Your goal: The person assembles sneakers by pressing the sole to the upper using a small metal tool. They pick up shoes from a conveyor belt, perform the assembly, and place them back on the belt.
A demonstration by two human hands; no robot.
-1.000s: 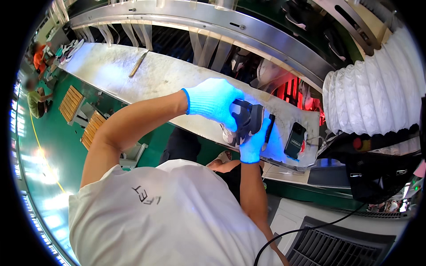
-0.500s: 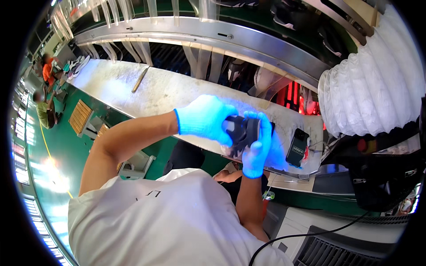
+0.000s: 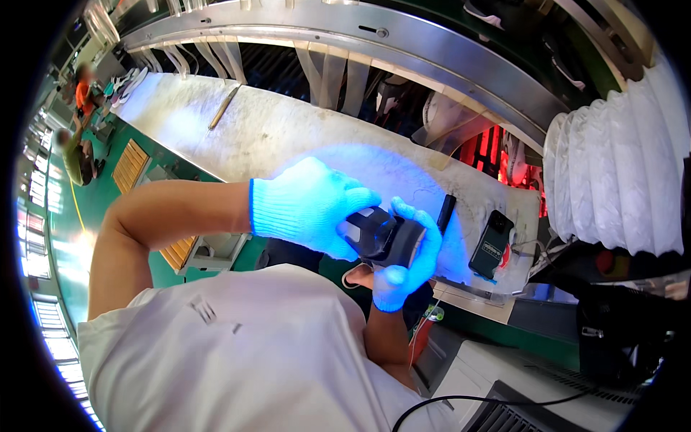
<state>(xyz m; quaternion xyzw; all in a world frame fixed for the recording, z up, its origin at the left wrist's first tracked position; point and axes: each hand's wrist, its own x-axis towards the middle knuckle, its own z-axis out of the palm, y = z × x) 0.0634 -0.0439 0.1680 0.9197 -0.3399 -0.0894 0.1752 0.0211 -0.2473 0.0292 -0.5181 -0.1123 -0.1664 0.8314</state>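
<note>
Both my hands wear knitted gloves lit bright blue, and they hold a black shoe (image 3: pixel 386 237) with grey patches over the near edge of the bench. My left hand (image 3: pixel 309 207) grips one end of the shoe, fingers curled over it. Around the other end, my right hand (image 3: pixel 416 253) is closed, with the thumb on the near side and the fingers on the far side. The gloves hide parts of the shoe. A dark, slim object (image 3: pixel 446 211) lies on the bench beyond my right hand.
The pale bench (image 3: pixel 281 122) carries a thin brown-handled tool (image 3: pixel 224 108) and a black phone (image 3: pixel 492 245). Behind runs a metal-framed conveyor (image 3: pixel 317 32) with hanging clear strips and a red glow. A white ribbed duct (image 3: pixel 619 173) stands right. Two people sit far left.
The shoe has turned in my hands, and its dark upper now faces up more. My hands have moved slightly left and nearer to me. The whole view has shifted a little.
</note>
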